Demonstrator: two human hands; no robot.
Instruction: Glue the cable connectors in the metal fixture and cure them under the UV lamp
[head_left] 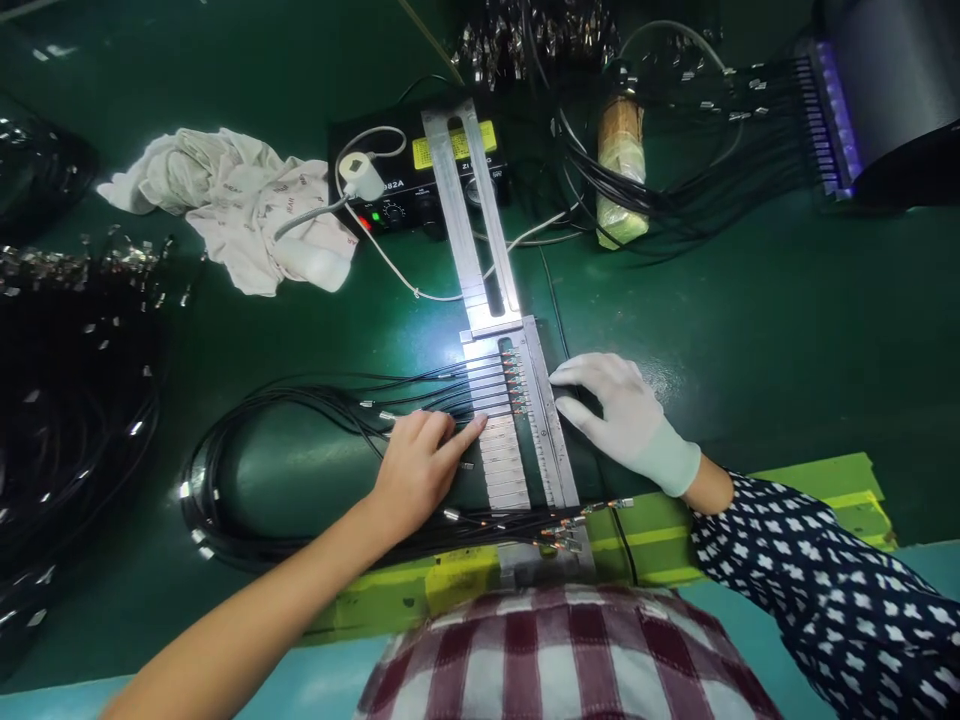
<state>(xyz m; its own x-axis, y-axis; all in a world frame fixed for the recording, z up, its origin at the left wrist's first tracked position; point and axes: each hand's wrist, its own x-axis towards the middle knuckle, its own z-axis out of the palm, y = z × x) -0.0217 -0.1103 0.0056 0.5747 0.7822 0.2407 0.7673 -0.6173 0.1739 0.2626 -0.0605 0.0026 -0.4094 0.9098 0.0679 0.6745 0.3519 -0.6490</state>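
A metal slotted fixture (510,470) lies on the green table, with several black cables (487,385) side by side across its upper slots. Their stripped ends with small orange and green tips stick out over the gap on the right. My left hand (420,465), bare, is closed at the fixture's left edge. Its index finger reaches onto the lowest cable in the row; the thumb is mostly hidden. Wearing a white glove, my right hand (619,415) rests by the fixture's right rail, fingers and thumb apart. A looped bundle of black cables (225,450) runs under my left forearm.
Behind the fixture stand a black control box (420,205) and a metal slotted arm (457,200). A crumpled white cloth (255,205) lies left of it, a wrapped roll (621,170) right. A cable heap (75,400) fills the left; a purple-lit machine (832,120) stands far right.
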